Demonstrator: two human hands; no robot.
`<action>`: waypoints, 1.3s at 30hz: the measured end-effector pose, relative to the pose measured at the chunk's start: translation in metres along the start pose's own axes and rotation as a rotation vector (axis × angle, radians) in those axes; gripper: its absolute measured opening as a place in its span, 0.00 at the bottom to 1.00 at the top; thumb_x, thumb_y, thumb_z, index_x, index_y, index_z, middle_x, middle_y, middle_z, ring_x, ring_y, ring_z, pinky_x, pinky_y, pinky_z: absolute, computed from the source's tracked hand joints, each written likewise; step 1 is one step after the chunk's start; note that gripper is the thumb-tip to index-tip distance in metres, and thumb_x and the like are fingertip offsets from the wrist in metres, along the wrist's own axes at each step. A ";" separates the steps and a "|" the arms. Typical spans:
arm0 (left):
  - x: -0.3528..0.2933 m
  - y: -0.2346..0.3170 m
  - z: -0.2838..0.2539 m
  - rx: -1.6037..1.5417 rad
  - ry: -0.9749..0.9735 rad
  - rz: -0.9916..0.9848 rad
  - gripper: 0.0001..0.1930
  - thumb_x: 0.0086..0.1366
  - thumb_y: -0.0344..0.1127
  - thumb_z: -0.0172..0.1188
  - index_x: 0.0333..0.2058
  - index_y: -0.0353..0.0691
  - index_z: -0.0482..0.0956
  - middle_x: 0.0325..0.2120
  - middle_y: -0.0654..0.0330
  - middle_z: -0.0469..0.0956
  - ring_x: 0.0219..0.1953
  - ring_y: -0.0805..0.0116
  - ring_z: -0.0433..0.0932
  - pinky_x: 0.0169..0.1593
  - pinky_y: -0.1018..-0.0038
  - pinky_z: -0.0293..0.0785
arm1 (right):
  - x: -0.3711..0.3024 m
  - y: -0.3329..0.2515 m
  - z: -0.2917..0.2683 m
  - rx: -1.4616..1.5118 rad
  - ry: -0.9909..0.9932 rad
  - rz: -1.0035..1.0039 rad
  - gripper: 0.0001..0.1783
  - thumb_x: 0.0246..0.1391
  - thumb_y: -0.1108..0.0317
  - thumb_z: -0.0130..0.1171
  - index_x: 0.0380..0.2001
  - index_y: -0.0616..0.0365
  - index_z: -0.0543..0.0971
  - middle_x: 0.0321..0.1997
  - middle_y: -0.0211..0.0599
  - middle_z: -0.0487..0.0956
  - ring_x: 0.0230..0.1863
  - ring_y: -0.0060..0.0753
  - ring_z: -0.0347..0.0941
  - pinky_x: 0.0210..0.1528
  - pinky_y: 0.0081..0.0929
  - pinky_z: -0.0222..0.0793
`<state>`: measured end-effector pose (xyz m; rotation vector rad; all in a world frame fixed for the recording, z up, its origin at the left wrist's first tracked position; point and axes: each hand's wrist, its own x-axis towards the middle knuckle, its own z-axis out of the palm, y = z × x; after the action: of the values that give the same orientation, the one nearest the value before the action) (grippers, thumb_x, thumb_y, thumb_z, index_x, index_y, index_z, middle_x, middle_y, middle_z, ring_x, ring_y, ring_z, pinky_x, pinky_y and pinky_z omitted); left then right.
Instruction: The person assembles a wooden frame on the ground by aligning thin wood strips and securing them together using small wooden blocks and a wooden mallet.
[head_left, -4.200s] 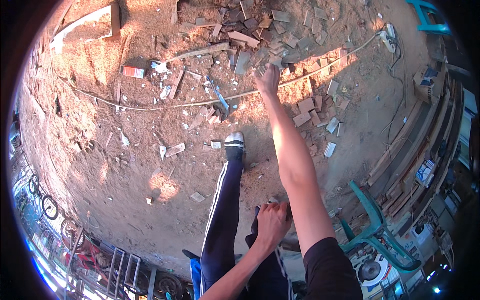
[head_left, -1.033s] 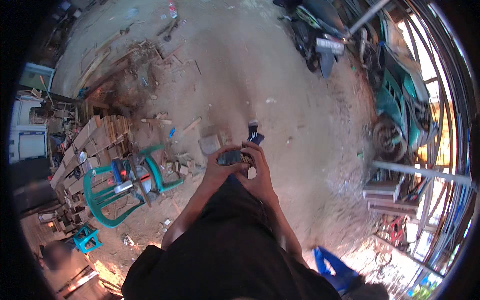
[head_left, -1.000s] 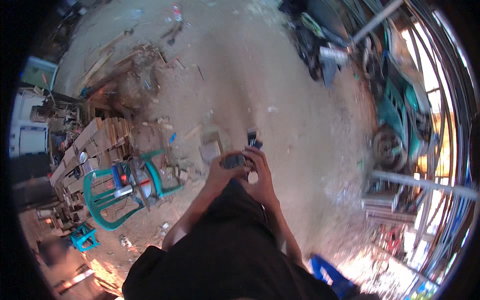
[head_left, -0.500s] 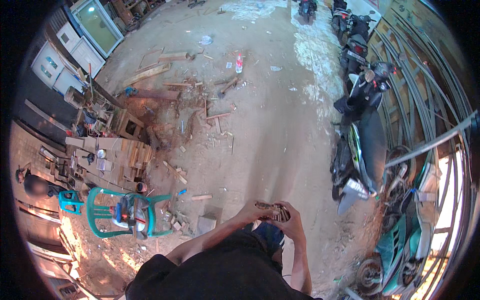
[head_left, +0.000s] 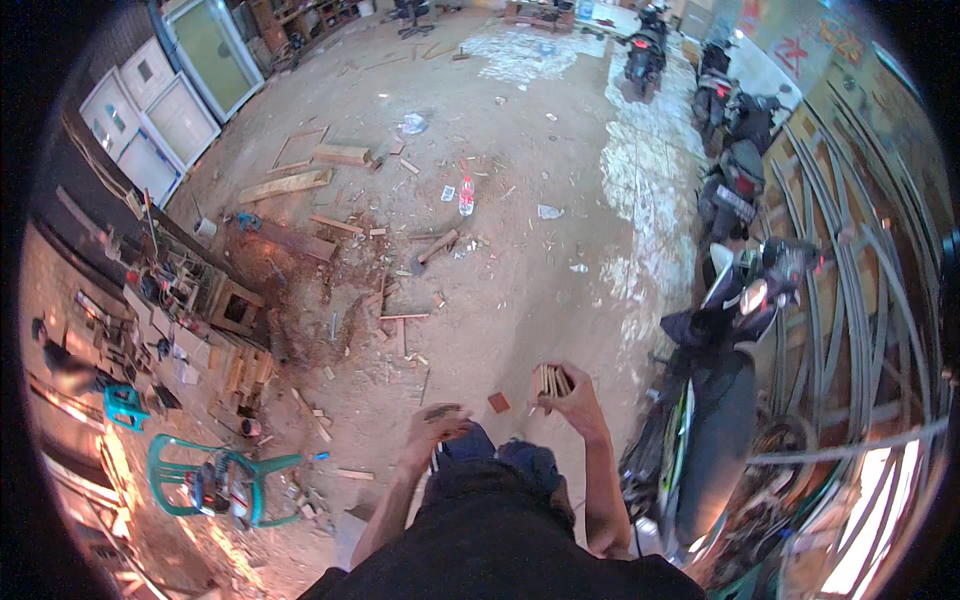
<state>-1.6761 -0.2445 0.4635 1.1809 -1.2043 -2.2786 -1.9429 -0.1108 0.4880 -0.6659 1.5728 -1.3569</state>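
Note:
My right hand (head_left: 576, 409) is closed around several small flat wooden pieces (head_left: 551, 382), held side by side in front of my body. Apart from it, my left hand (head_left: 434, 432) is over my left thigh with its fingers curled. Something dark shows at those fingertips, too small to name. Between the two hands is a reddish-brown flat piece (head_left: 498, 402); I cannot tell whether it lies on the ground or is in the air.
Motorcycles line the right, the nearest seat (head_left: 718, 430) close to my right arm. A green plastic chair (head_left: 163, 470) with a power tool on it stands at left, beside stacked timber (head_left: 245, 375). Wood scraps, a plank (head_left: 287, 185) and a bottle (head_left: 466, 196) lie on the dirt floor.
My hands were together around the wooden pieces and are now apart. The left moved left and down; the right keeps the pieces. A reddish-brown piece now shows between them. The view has shifted.

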 end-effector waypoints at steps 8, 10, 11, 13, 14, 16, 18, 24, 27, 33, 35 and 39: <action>0.196 0.046 0.012 -0.351 0.280 0.188 0.17 0.69 0.40 0.63 0.47 0.33 0.81 0.37 0.57 0.83 0.38 0.68 0.84 0.47 0.70 0.82 | 0.266 -0.120 -0.125 0.236 0.149 -0.268 0.34 0.43 0.73 0.70 0.58 0.61 0.74 0.43 0.32 0.77 0.30 0.21 0.72 0.26 0.21 0.70; 0.264 0.075 0.029 -0.331 0.394 0.049 0.16 0.69 0.40 0.63 0.47 0.34 0.81 0.36 0.58 0.83 0.37 0.68 0.84 0.46 0.70 0.82 | 0.305 -0.145 -0.163 0.161 0.223 -0.284 0.37 0.45 0.69 0.70 0.62 0.61 0.72 0.44 0.32 0.77 0.31 0.21 0.72 0.29 0.20 0.69; 0.308 0.074 0.029 -0.280 0.437 0.037 0.15 0.68 0.41 0.64 0.45 0.35 0.82 0.34 0.59 0.83 0.35 0.68 0.84 0.43 0.71 0.81 | 0.318 -0.139 -0.188 0.209 0.282 -0.272 0.36 0.45 0.69 0.69 0.61 0.61 0.73 0.46 0.32 0.77 0.32 0.20 0.72 0.29 0.20 0.70; 0.422 0.070 0.037 -0.080 0.391 0.106 0.14 0.66 0.41 0.66 0.40 0.36 0.84 0.29 0.59 0.82 0.31 0.69 0.84 0.37 0.73 0.80 | 0.351 -0.126 -0.261 0.263 0.422 -0.263 0.35 0.47 0.68 0.69 0.60 0.60 0.74 0.46 0.31 0.77 0.34 0.20 0.72 0.29 0.18 0.71; 0.468 0.051 0.036 0.095 0.295 0.134 0.13 0.64 0.41 0.67 0.38 0.36 0.85 0.26 0.60 0.82 0.29 0.70 0.83 0.34 0.74 0.78 | 0.350 -0.107 -0.295 0.283 0.536 -0.217 0.34 0.48 0.66 0.69 0.61 0.59 0.74 0.46 0.30 0.77 0.35 0.19 0.73 0.29 0.17 0.70; 0.552 0.031 0.026 0.516 0.312 0.128 0.15 0.58 0.42 0.72 0.33 0.34 0.86 0.22 0.57 0.83 0.27 0.68 0.84 0.33 0.72 0.77 | 0.360 -0.090 -0.337 0.511 0.754 -0.166 0.31 0.50 0.63 0.70 0.58 0.57 0.76 0.42 0.29 0.78 0.35 0.18 0.74 0.29 0.15 0.70; 0.606 0.017 0.024 0.874 0.318 0.001 0.18 0.51 0.43 0.74 0.34 0.34 0.87 0.25 0.52 0.86 0.29 0.64 0.85 0.35 0.68 0.79 | 0.368 -0.030 -0.407 0.496 0.817 -0.070 0.28 0.51 0.62 0.69 0.56 0.56 0.76 0.40 0.28 0.78 0.35 0.18 0.74 0.28 0.16 0.71; 0.684 0.039 0.029 1.131 0.299 -0.376 0.18 0.48 0.41 0.75 0.35 0.35 0.88 0.34 0.46 0.87 0.37 0.54 0.87 0.44 0.62 0.82 | 0.510 0.038 -0.447 0.573 0.716 0.294 0.07 0.61 0.65 0.65 0.39 0.54 0.81 0.27 0.25 0.76 0.25 0.17 0.72 0.19 0.16 0.68; 0.744 0.068 0.057 0.878 0.354 -0.050 0.15 0.51 0.36 0.74 0.35 0.33 0.85 0.31 0.49 0.86 0.35 0.55 0.86 0.44 0.63 0.81 | 0.597 0.104 -0.457 0.751 0.719 0.503 0.14 0.64 0.64 0.63 0.50 0.55 0.77 0.35 0.28 0.79 0.25 0.19 0.71 0.21 0.16 0.68; 0.896 -0.051 0.063 0.812 0.554 -0.100 0.15 0.50 0.32 0.75 0.35 0.33 0.83 0.28 0.51 0.85 0.31 0.65 0.84 0.39 0.68 0.80 | 0.741 0.193 -0.446 0.169 0.364 0.713 0.21 0.54 0.72 0.66 0.52 0.58 0.77 0.32 0.27 0.76 0.29 0.18 0.72 0.28 0.21 0.71; 0.969 -0.117 0.050 0.857 0.593 -0.122 0.15 0.50 0.33 0.75 0.35 0.33 0.83 0.28 0.50 0.85 0.31 0.65 0.83 0.38 0.68 0.80 | 0.770 0.236 -0.443 -0.067 0.286 0.614 0.24 0.48 0.76 0.67 0.50 0.58 0.76 0.37 0.31 0.77 0.35 0.23 0.73 0.36 0.24 0.72; 1.062 -0.246 0.027 0.763 0.699 -0.179 0.15 0.49 0.32 0.75 0.33 0.33 0.82 0.27 0.50 0.84 0.30 0.60 0.84 0.38 0.65 0.80 | 0.782 0.262 -0.424 -0.445 0.181 0.499 0.26 0.45 0.79 0.67 0.51 0.61 0.75 0.44 0.39 0.77 0.47 0.34 0.75 0.53 0.30 0.71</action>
<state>-2.3243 -0.7071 -0.2814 2.1651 -1.7198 -1.2454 -2.6107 -0.5225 -0.0060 -0.3700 2.0467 -0.7168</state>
